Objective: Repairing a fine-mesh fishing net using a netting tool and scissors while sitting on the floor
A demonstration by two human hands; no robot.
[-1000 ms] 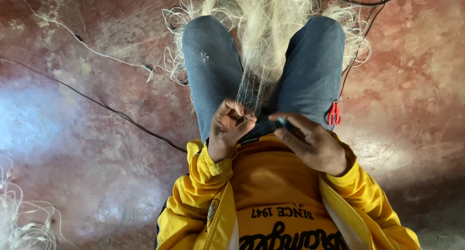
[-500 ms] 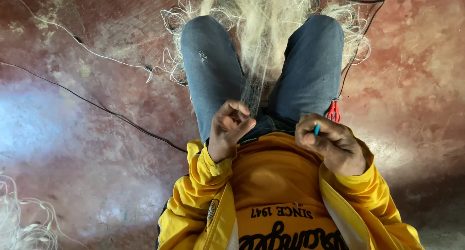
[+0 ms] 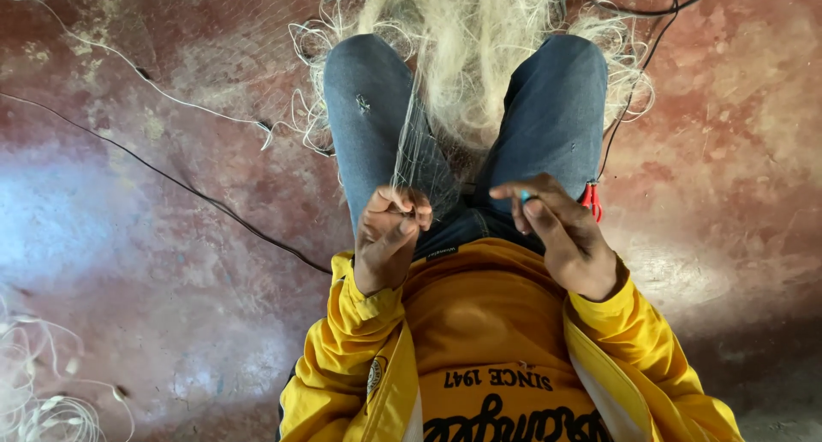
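Note:
My left hand (image 3: 390, 237) sits over my left thigh with its fingers curled, pinching a strand of fine pale fishing net (image 3: 424, 155). The net runs up from my fingers to a big tangled heap (image 3: 479, 57) between my knees. My right hand (image 3: 561, 232) hovers over my right thigh, its fingers closed on a small blue tool (image 3: 525, 196) whose tip shows between finger and thumb. The two hands are apart, with my lap between them.
I sit on a stained reddish concrete floor (image 3: 128, 262) in blue jeans and a yellow jacket. A small red-handled tool (image 3: 591, 201) lies beside my right thigh. A black cord (image 3: 171, 181) crosses the floor on the left, white line (image 3: 38, 399) coils at the lower left, and dark cables (image 3: 651, 14) run at the top right.
My right hand has turned, so the blue tool's tip now shows, and it has shifted slightly up and toward the net. My left hand has kept its pinch in place.

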